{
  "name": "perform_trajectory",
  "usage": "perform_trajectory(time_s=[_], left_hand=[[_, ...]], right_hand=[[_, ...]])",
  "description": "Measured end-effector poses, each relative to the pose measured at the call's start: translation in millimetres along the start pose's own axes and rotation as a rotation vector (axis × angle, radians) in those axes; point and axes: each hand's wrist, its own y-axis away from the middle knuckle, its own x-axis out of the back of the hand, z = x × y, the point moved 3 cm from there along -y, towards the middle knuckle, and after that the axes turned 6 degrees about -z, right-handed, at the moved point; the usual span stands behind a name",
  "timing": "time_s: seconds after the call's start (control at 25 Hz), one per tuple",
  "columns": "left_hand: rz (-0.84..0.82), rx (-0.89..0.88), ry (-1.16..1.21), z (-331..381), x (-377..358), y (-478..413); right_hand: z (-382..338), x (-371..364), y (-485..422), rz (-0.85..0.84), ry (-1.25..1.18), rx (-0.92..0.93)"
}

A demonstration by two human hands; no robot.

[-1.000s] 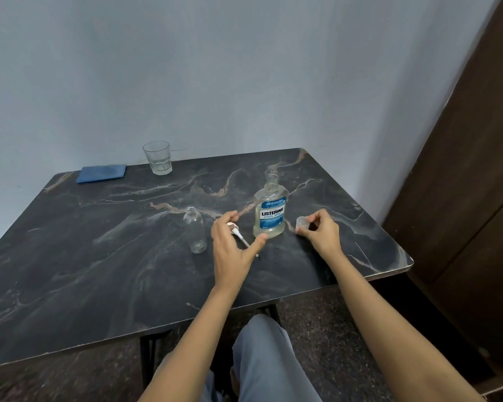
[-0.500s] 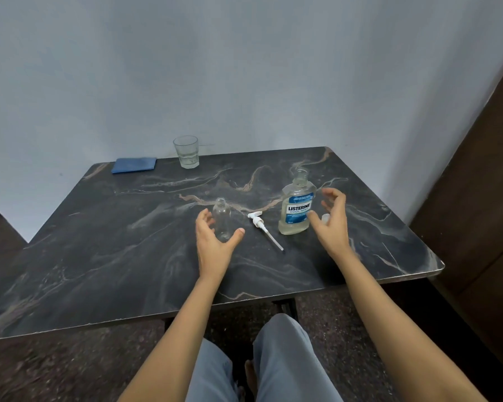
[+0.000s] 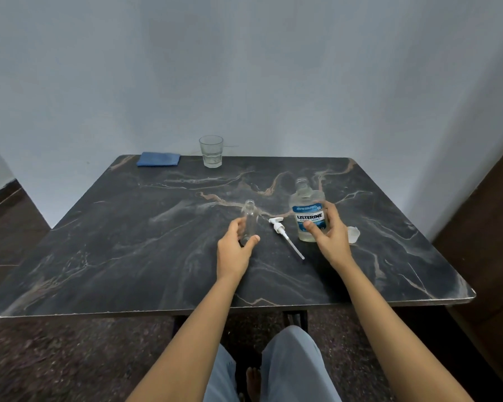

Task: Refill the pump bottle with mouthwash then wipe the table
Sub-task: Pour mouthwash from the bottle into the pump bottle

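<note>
The right hand (image 3: 328,239) grips the mouthwash (image 3: 305,198), thumb on the blue label and fingers curled round its right side. The mouthwash stands upright and uncapped on the table (image 3: 128,256). Left of the mouthwash, the left hand (image 3: 234,250) is curled round the lower part of the bottle (image 3: 250,216), thumb at its base on the near side and fingers behind. The bottle is clear, open at the neck and upright. Between the bottle and the mouthwash, the white pump (image 3: 279,227) lies flat, its tube pointing toward the person. The cap (image 3: 353,234) sits just right of the mouthwash, behind the right hand. Far behind and left of the mouthwash, at the wall edge, stand a glass (image 3: 211,151) and a folded blue cloth (image 3: 158,159).
</note>
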Motion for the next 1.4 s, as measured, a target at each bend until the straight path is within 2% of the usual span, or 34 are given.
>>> perform_trajectory(time_s=[0.12, 0.24, 0.52, 0.76, 1.4], left_hand=[[-0.005, 0.007, -0.011, 0.5, -1.4, -0.7], [0.001, 0.001, -0.020, 0.9, -0.5, -1.9], [-0.012, -0.002, -0.013, 4.1, -1.3, -0.5], [-0.024, -0.001, -0.021, 5.6, -0.8, 0.8], [-0.038, 0.012, -0.020, 7.6, -0.6, 2.1]], right_hand=[[-14.7, -7.4, -1.8, -0.076, 0.272, 0.063], [-23.3, -13.8, -4.3, -0.069, 0.460, 0.085], [-33.2, -10.8, -10.5, -0.019, 0.568, 0.096], [-48.7, -14.7, -16.4, -0.094, 0.716, 0.100], [-75.9, -8.7, -20.1, -0.120, 0.944, 0.084]])
